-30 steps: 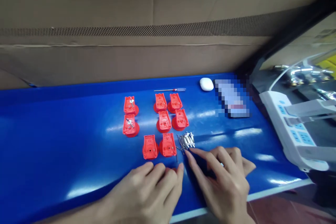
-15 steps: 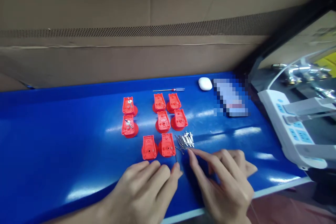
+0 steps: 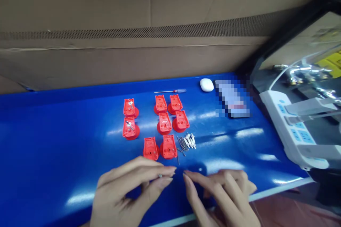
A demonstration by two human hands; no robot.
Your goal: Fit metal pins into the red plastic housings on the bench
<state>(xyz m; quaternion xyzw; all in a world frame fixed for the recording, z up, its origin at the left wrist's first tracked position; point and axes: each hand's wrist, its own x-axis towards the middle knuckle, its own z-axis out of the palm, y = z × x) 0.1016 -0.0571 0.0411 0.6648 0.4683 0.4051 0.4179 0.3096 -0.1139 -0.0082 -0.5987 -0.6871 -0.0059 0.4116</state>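
Note:
My left hand (image 3: pixel 125 188) is closed in a pinch, and a small metal pin (image 3: pixel 160 176) shows its end between thumb and fingers. Beside it on the right, my right hand (image 3: pixel 223 191) holds thumb and forefinger together; what they pinch, if anything, is too small to make out. Just beyond the fingertips lie several thin metal pins (image 3: pixel 182 143) and a cluster of white parts with metal shafts (image 3: pixel 190 140). Two red plastic housings, one on the left (image 3: pixel 150 149) and one on the right (image 3: pixel 169 147), stand nearest the hands, open side up.
More red housings (image 3: pixel 165 123) stand farther back; two at left (image 3: pixel 129 127) carry white-and-metal parts. Behind them lie a screwdriver (image 3: pixel 170 91), a white rounded case (image 3: pixel 206 85) and a blurred phone-like object (image 3: pixel 233 99). A power strip (image 3: pixel 283 124) sits beyond the blue table's (image 3: pixel 66 142) right edge.
My left hand has turned and drawn back left, now showing a small metal pin in its pinch. My right hand has pulled back from the pins and white parts toward me.

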